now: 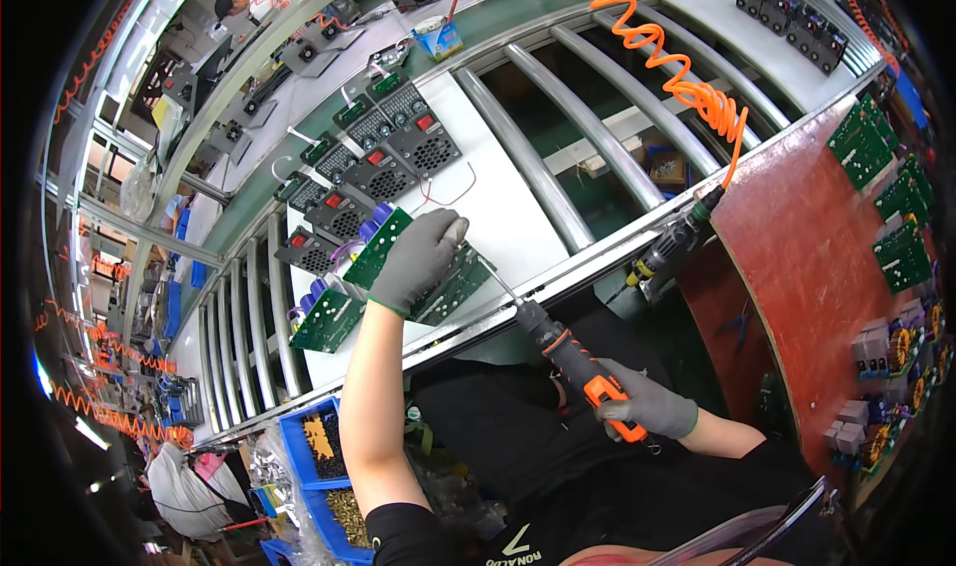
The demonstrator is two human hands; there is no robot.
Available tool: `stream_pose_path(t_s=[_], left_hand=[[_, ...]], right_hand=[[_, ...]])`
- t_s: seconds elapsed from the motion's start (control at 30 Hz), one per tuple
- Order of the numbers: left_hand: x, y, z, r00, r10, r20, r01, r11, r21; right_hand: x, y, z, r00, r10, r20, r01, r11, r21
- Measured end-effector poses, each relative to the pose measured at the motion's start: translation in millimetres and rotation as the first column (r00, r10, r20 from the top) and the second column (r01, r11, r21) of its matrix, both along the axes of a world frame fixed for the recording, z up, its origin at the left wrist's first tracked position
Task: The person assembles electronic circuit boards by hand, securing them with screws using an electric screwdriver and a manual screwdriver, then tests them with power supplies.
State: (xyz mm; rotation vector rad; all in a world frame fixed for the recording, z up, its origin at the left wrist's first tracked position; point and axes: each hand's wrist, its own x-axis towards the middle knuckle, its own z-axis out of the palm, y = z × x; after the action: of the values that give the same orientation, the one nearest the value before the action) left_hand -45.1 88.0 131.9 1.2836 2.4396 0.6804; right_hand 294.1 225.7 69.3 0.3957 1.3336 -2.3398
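Note:
My right hand (647, 399), in a grey glove, is wrapped round the lower body of a black and orange electric screwdriver (570, 359). Its long thin bit points up and left, toward the edge of a green circuit board (460, 289). Over that board is my left hand (416, 259), also gloved, with its fingers curled closed; whatever they grip is hidden. Beside it, two more green boards, a farther one (380, 251) and a nearer one (329, 321), stand tilted by purple capacitors. Just behind them is a row of grey metal units (383, 176) with round fan grilles and red switches.
The units rest on a white board (513, 229) across a roller conveyor (573, 148). An orange coiled hose (687, 83) leads to another screwdriver (667, 252). Blue bins (324, 491) of small fasteners stand at lower left. A red-brown bench (777, 257) bears boards at right.

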Motion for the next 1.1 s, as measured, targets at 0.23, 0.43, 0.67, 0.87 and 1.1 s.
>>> stream_pose_path(t_s=[0.23, 0.43, 0.67, 0.87, 1.1], left_hand=[[0, -1, -6, 0.997, 0.068, -0.025, -0.066, 0.995, 0.08], [-1, -2, -6, 0.996, 0.086, -0.001, -0.086, 0.995, 0.05], [-3, -2, -10, 0.997, 0.064, -0.034, -0.062, 0.996, 0.063], [-3, -2, -9, 0.998, 0.041, -0.041, -0.038, 0.997, 0.071], [-7, -2, -11, 0.999, 0.02, -0.043, -0.018, 0.999, 0.038]], right_hand=[[-16, 5, 8, 1.0, 0.001, 0.013, -0.003, 0.997, 0.082], [-20, 4, 9, 1.0, 0.0, 0.026, -0.002, 0.997, 0.078], [-23, 4, 2, 1.0, 0.007, -0.015, -0.007, 0.999, 0.042], [-19, 9, 0, 0.999, -0.035, 0.015, 0.037, 0.978, -0.207], [-17, 7, 31, 0.992, -0.007, 0.124, 0.044, 0.954, -0.297]])
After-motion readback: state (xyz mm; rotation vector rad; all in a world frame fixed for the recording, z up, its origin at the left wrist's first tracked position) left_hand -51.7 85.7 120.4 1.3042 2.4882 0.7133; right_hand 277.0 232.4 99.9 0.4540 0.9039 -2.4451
